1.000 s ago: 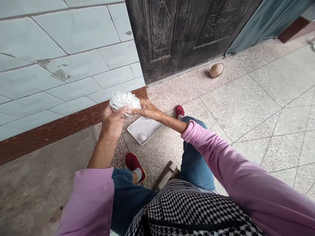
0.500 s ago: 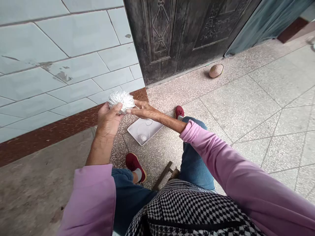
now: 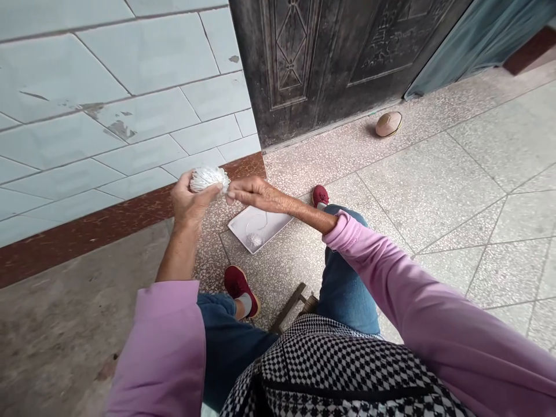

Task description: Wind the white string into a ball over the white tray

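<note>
Left hand (image 3: 187,204) and white ball (image 3: 207,179) shifted left (door carving (image 3: 382,43) illegible).

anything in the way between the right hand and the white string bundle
No separate object visible; only the left hand's thumb lies across the white string bundle's edge nearest the right hand.

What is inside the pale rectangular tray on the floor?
Inside the tray, a small white bundle lies at the near corner, with a thin strand curving beside it. The right hand and forearm cover part of the far side, so that part cannot be seen.
</note>
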The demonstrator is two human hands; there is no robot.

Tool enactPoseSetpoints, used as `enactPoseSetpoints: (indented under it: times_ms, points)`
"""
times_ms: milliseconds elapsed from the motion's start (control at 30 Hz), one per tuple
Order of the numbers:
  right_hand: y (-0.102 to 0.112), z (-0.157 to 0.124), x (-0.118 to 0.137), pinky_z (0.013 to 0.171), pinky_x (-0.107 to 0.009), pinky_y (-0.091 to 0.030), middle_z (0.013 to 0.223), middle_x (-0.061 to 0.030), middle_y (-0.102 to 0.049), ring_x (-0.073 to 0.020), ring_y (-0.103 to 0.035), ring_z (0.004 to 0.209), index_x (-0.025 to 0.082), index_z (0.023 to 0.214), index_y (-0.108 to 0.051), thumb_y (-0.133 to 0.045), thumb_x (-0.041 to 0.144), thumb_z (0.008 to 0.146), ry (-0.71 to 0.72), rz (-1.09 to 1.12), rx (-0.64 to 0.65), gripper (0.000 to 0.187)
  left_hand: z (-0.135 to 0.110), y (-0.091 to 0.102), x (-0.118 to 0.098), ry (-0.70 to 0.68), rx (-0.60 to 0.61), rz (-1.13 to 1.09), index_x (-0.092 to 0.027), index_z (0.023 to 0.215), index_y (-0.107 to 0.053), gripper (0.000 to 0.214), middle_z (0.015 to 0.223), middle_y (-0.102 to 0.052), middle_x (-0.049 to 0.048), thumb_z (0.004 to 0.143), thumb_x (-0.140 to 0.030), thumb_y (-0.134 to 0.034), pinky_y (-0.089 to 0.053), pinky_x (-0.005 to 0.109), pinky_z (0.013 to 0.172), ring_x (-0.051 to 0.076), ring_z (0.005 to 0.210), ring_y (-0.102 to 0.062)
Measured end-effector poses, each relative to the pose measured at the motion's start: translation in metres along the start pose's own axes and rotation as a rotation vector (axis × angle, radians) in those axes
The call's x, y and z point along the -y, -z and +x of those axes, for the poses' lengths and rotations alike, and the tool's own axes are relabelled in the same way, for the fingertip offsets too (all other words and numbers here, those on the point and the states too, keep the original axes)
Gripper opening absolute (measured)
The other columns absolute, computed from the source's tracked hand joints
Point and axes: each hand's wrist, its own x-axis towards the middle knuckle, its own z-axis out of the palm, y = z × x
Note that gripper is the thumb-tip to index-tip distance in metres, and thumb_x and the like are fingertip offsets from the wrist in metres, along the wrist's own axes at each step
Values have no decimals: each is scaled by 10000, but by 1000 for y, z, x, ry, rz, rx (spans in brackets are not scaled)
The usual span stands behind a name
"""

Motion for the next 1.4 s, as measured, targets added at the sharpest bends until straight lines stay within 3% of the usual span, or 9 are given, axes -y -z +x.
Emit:
enactPoseSetpoints:
  times_ms: [133,300,633,767,933,1100,1267,1333,1400]
  points:
    - [27,13,-4,792,-252,-491,886,14,-589,-160,-540,846,168,1134,-738,-639,550,1427,-8,42,-194,491,-20,-4,-8,67,215,-63,-123,1229,-873,838,1102,-868,46,535,-426,-1232,-552,353,915,233,998,-701]
    - [42,14,-20,756,-241,-463,865,11,-585,-148,-504,819,185,1000,-681,-701,551,1401,9,8,-262,544,-38,-11,-17,82,449,-80,-190,1141,-950,658,1097,-889,86,607,-458,-1224,-617,385,924,269,967,-759]
    - [52,7,-22,618,-195,-359,778,67,-493,-106,-403,702,226,986,-574,-952,673,1254,-96,255,-304,644,-37,-16,-19,71,658,-264,-206,1241,-947,652,1178,-893,163,699,-452,-1214,-760,527,1031,438,1182,-876]
    - [43,13,-21,599,-199,-327,737,105,-399,-90,-350,658,240,955,-520,-955,669,1255,-199,341,-357,681,-33,-24,-18,74,601,-400,-204,1331,-903,797,1319,-892,185,648,-434,-1242,-762,602,1165,480,1344,-861]
    - [22,18,-32,630,-220,-298,723,78,-437,-99,-370,689,214,844,-523,-830,474,1351,-204,212,-394,647,-26,-35,-24,-9,441,-542,-217,1315,-833,826,1129,-866,141,636,-444,-1244,-708,610,1272,467,1410,-820]
    - [4,11,-33,683,-236,-341,723,58,-517,-131,-466,705,153,978,-712,-643,235,1367,-192,41,-157,404,-16,-26,-27,-45,309,-480,-251,1317,-776,917,1226,-851,119,564,-486,-1243,-681,521,1216,419,1434,-761]
    - [-13,-2,-10,727,-248,-371,760,62,-513,-137,-467,733,144,1048,-724,-609,135,1344,-188,-58,185,318,-2,-9,-13,-39,188,-324,-253,1212,-663,946,1252,-820,92,547,-552,-1267,-643,453,1080,330,1323,-728]
    - [-15,-3,-1,708,-248,-350,749,74,-470,-135,-424,720,143,1074,-734,-622,179,1370,-141,-2,260,318,-1,-8,-8,-21,85,-234,-256,1241,-630,1043,1234,-805,64,478,-532,-1285,-616,426,1022,292,1229,-718]
    - [-10,-2,5,678,-250,-319,744,79,-436,-137,-393,716,146,1092,-739,-661,329,1409,-88,88,223,375,-3,-10,-5,4,16,-147,-249,1300,-638,1150,1198,-808,32,386,-472,-1299,-594,413,1012,274,1165,-711]
